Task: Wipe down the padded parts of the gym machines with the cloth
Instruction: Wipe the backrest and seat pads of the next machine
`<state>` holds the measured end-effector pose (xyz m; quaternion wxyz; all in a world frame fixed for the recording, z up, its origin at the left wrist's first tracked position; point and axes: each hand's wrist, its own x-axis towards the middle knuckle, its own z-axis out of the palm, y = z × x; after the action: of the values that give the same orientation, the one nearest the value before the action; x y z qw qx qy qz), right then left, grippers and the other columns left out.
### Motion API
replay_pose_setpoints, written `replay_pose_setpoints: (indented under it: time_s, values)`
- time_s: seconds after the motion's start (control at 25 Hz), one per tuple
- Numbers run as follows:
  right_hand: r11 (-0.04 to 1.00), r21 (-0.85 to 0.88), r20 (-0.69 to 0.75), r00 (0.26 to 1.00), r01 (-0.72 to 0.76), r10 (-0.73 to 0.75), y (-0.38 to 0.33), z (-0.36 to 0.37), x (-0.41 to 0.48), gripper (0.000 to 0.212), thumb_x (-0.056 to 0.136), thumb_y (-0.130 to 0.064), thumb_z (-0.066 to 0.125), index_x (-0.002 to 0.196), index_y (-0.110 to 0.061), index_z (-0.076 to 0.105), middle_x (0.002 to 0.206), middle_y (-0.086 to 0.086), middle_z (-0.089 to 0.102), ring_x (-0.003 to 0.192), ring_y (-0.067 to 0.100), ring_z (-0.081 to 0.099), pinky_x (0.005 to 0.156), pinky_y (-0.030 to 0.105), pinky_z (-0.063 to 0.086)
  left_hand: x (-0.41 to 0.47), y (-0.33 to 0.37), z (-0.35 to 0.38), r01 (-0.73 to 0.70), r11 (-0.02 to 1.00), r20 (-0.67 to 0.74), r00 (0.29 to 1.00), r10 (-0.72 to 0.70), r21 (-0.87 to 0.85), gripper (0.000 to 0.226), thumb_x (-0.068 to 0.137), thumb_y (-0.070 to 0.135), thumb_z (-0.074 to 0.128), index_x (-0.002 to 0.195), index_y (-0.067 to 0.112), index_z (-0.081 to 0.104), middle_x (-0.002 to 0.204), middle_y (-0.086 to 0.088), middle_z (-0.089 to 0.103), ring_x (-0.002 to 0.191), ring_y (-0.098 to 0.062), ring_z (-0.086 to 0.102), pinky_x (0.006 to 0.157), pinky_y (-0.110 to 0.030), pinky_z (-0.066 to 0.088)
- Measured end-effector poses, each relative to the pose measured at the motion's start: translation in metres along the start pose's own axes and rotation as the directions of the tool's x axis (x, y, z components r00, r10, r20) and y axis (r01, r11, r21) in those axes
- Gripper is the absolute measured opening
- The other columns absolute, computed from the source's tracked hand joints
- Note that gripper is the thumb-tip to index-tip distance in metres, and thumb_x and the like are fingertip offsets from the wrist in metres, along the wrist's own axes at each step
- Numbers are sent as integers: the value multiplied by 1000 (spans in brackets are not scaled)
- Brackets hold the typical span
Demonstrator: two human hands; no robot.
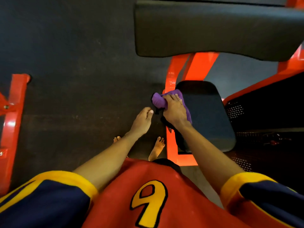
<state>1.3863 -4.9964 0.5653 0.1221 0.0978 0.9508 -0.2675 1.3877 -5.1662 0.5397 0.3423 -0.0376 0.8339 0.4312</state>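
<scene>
A purple cloth (159,100) lies bunched on the left edge of a small black padded seat (209,116). My right hand (175,111) covers the cloth, with the fingers curled over it, pressing it onto the pad. My left hand (142,121) hangs beside the seat above the floor, fingers loosely together, holding nothing. A larger black pad (213,28) of the same machine sits higher up at the top right.
The machine's orange steel frame (172,145) runs under and left of the seat. Another orange frame piece (13,120) stands at the left edge. Black perforated panels (256,112) are on the right. Dark rubber flooring (74,79) spreads across the left, with my bare feet (157,148) on it.
</scene>
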Motion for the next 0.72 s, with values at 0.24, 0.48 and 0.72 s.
replay_pose_setpoints:
  time_s: [0.24,0.48,0.72]
  values:
    - [910,393,64,991,-129,113,-97,22,4,53,88,-19,71,138,-16,56,137,6,52,126,21,54,111,36,41,3,-3,-88,-63,917,-10,998,65,-395,40,109,40,37,130,17,62,115,0,68,106,-10,64,90,-22,51]
    - [773,621,7,986,-132,164,-217,54,35,25,92,-36,66,114,-30,59,110,-3,67,103,13,66,95,45,54,21,-35,-221,-168,831,-67,985,157,-530,40,101,45,55,93,7,62,92,-6,64,90,-13,61,82,-34,46]
    - [737,659,-18,976,-151,217,-297,55,88,27,106,-40,46,127,-24,52,117,-2,69,110,19,64,96,42,50,47,-40,-313,-68,686,12,994,111,-725,19,106,28,52,97,18,65,100,-1,71,99,-13,67,87,-29,53]
